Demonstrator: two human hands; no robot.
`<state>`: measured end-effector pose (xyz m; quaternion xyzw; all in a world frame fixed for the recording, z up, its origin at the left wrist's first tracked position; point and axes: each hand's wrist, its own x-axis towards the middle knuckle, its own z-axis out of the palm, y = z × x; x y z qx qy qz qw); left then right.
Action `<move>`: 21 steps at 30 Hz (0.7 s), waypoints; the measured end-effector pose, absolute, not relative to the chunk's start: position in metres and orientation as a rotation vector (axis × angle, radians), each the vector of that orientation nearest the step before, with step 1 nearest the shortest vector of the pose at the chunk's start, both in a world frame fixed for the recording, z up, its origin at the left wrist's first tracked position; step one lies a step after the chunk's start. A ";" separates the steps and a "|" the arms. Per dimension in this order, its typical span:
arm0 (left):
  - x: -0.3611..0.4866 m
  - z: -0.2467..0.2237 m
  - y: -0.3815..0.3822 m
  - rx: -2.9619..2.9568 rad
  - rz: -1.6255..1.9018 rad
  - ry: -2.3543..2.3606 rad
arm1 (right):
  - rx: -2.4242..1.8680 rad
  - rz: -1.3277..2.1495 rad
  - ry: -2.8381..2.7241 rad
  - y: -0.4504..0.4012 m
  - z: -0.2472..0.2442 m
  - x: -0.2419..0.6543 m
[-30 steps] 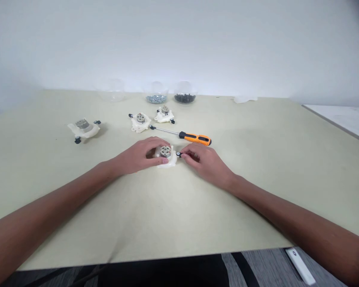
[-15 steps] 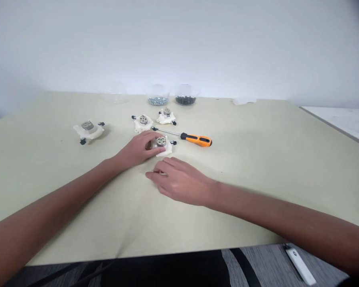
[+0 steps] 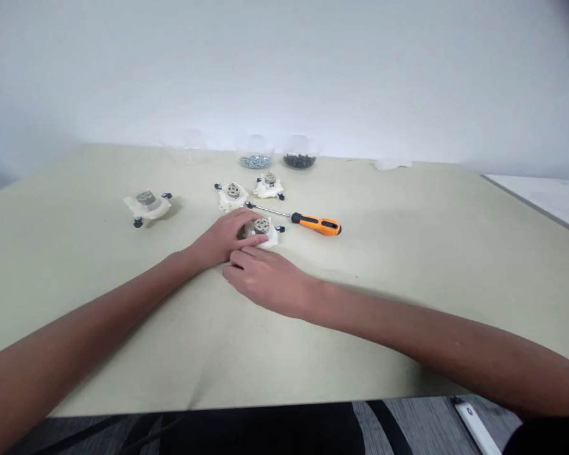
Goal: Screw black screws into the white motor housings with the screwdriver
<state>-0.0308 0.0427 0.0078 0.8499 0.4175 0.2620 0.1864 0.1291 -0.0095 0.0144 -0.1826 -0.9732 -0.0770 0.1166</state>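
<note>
My left hand point(image 3: 225, 237) is closed round a white plastic bracket with a small round motor point(image 3: 268, 238) on the table, thumb in front and fingers behind. A black foot-like part sticks out on its right. Just in front, my right hand point(image 3: 270, 278) is closed, fingers curled down close to the left hand's thumb side. Whatever its fingertips may hold is hidden. Behind the held bracket lies an orange and black screwdriver point(image 3: 317, 224), its tip near a second motor bracket point(image 3: 232, 196). Another motor bracket point(image 3: 269, 186) sits beside that one.
A motor bracket point(image 3: 148, 205) stands apart on the left. Along the wall are a clear bowl of silvery screws point(image 3: 256, 162), a clear bowl of black parts point(image 3: 299, 161), a clear bowl point(image 3: 188, 155) and a whitish flat piece point(image 3: 392, 164). The table's front edge is near my body.
My right hand has moved slightly left, closer to my left hand. The left hand keeps its hold on the motor bracket. The whole view has shifted a little.
</note>
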 end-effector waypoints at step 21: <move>-0.031 0.008 0.035 2.526 0.835 1.104 | -1.014 0.590 -2.490 -0.019 0.035 0.147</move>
